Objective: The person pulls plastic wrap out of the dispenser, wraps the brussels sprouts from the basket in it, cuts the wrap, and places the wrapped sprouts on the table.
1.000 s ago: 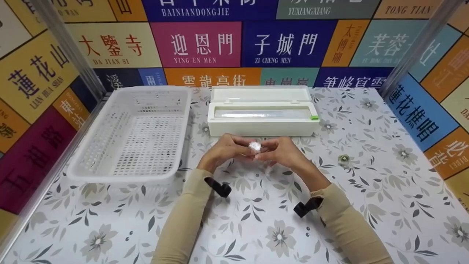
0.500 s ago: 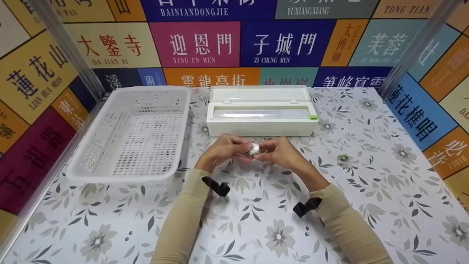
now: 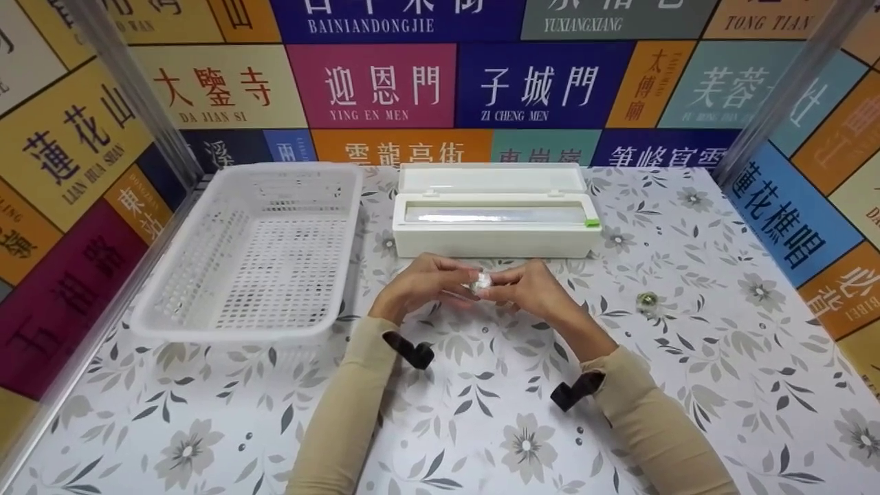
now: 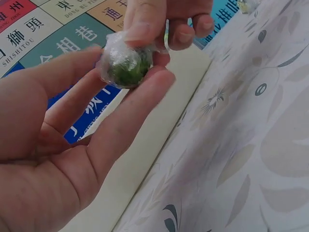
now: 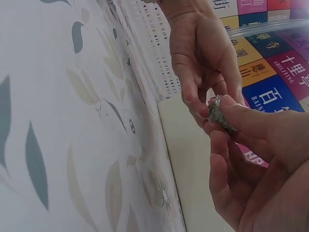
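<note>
A small round green thing wrapped in crinkled clear plastic film [image 4: 126, 67] is held between both hands, over the table in front of a white box. My left hand [image 3: 423, 283] pinches it from the left, thumb on one side and fingers on the other. From the right, my right hand [image 3: 533, 285] grips the film with thumb and fingertips, its thumb lying on top in the left wrist view. The right wrist view shows the wrapped green thing [image 5: 218, 115] partly covered by the fingers of both hands.
Just beyond the hands stands the white film dispenser box [image 3: 495, 240], lid raised, a film roll [image 3: 481, 215] inside. At left is a white perforated basket [image 3: 227, 335]. Another small green thing in film [image 3: 647, 301] lies on the flower-patterned table at right.
Both hands stay in nearly the same place while their fingers work at the wrapped thing. The right fingertips now close in on the film, and the wrapped thing has turned slightly.
</note>
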The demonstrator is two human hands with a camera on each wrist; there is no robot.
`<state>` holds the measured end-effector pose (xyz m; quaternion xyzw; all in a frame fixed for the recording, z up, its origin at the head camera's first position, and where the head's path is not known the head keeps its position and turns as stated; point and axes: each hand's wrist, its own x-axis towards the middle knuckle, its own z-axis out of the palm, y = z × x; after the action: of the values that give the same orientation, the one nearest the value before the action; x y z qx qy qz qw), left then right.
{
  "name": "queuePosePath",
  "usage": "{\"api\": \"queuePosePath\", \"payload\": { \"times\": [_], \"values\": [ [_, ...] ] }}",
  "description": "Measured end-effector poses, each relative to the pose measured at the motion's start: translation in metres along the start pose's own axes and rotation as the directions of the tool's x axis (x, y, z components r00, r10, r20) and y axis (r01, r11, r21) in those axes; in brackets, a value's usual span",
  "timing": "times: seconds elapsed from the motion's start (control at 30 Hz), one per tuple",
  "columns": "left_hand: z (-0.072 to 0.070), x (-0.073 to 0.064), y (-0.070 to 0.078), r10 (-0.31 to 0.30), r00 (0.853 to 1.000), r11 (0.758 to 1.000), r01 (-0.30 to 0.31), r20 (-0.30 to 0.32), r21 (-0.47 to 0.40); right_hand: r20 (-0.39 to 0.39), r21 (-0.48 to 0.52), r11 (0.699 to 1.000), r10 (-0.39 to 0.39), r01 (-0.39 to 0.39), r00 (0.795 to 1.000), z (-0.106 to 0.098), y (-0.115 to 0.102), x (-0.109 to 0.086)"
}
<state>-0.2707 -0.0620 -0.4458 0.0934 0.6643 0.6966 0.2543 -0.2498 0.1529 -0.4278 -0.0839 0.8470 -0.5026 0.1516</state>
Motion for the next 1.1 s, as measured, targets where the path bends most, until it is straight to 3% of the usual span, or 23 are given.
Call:
{"api": "queuePosePath", "payload": {
  "times": [0.2, 0.47, 0.63, 0.77, 0.97, 1.1],
  "values": [
    [0.003, 0.0, 0.0, 0.063, 0.994, 0.998, -0.061, -0.088, 0.019, 0.086, 0.165, 0.985, 0.04, -0.054, 0.995, -0.004, 0.005, 0.001],
    [0.005, 0.0, -0.002, 0.101, 0.986, 0.99, -0.086, -0.135, 0.112, -0.069, 0.201, 0.98, 0.026, -0.011, 0.997, 0.007, 0.008, 0.002],
    [0.003, 0.001, -0.002, 0.033, 0.992, 0.999, -0.033, -0.122, 0.009, -0.062, 0.224, 0.975, 0.034, -0.019, 0.997, 0.008, 0.009, 0.002],
    [-0.001, 0.0, -0.001, -0.017, 0.994, 0.996, 0.008, -0.11, -0.084, -0.002, 0.256, 0.962, 0.094, -0.09, 0.996, 0.006, 0.009, 0.004],
    [0.003, -0.002, 0.002, -0.059, 0.987, 0.997, 0.051, -0.15, -0.061, 0.051, 0.393, 0.894, 0.211, -0.214, 0.976, 0.007, 0.01, 0.006],
    [0.007, 0.0, 0.002, -0.06, 0.983, 0.997, 0.05, -0.173, -0.062, 0.049, 0.455, 0.865, 0.21, -0.209, 0.977, 0.006, 0.009, 0.007]
  ]
}}
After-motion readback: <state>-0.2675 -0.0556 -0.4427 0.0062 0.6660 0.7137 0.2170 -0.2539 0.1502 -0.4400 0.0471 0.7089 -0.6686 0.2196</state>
